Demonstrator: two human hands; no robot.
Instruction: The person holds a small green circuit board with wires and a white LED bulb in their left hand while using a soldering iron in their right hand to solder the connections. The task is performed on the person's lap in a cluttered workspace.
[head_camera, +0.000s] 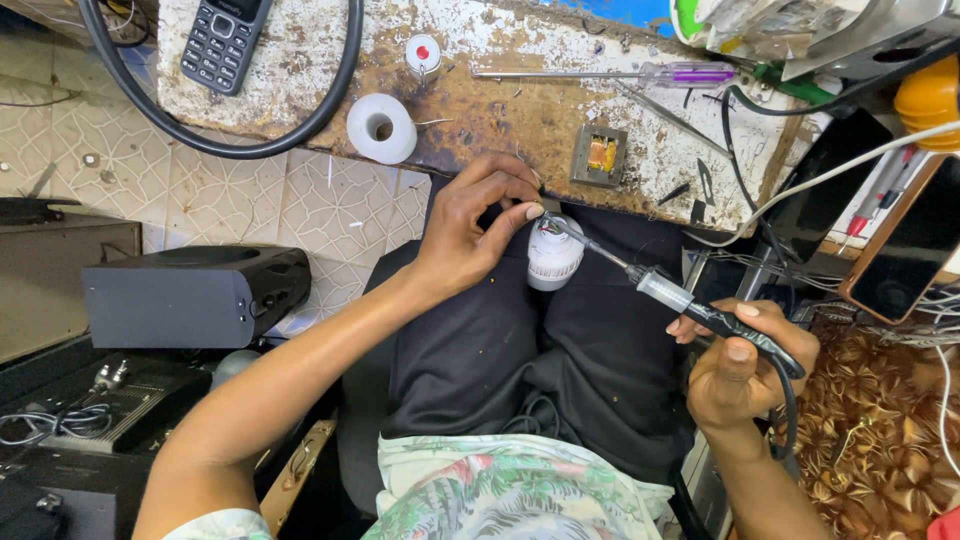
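Now I see left hand (470, 235) pinching white bulb base (553, 255) on lap; right hand (740, 370) gripping soldering iron (690, 308), tip touching bulb base, below rusty table (520, 120).

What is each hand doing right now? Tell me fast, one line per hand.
Left hand: closed, pinching the top of the white ribbed plastic bulb base.
Right hand: closed around the black-handled soldering iron, tip at the bulb base.

Counter (520, 120): rusted, white paint flaking. On it: black keypad phone (222, 40), white tape roll (381, 128), purple-handled screwdriver (640, 74), small transformer (600, 155), looped black cable (250, 145).
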